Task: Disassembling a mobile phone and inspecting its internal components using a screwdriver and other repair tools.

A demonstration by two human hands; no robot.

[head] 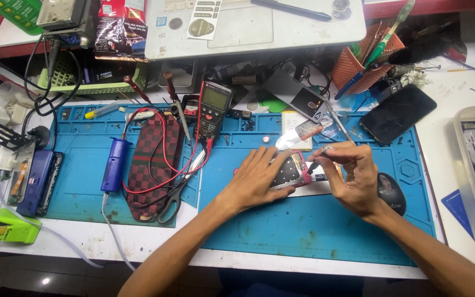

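Head view puts both my hands over the blue mat (314, 231) on the desk (193, 250). My left hand (254, 181) lies flat on the opened phone (291, 171), fingers (259, 159) spread, pinning it at the mat's centre. My right hand (355, 176) pinches a thin tool (319, 163) between thumb and fingertips, tip at the phone's right edge. A multimeter (213, 110) stands behind, a mouse (392, 192) just right of my wrist, scissors (174, 201) to the left.
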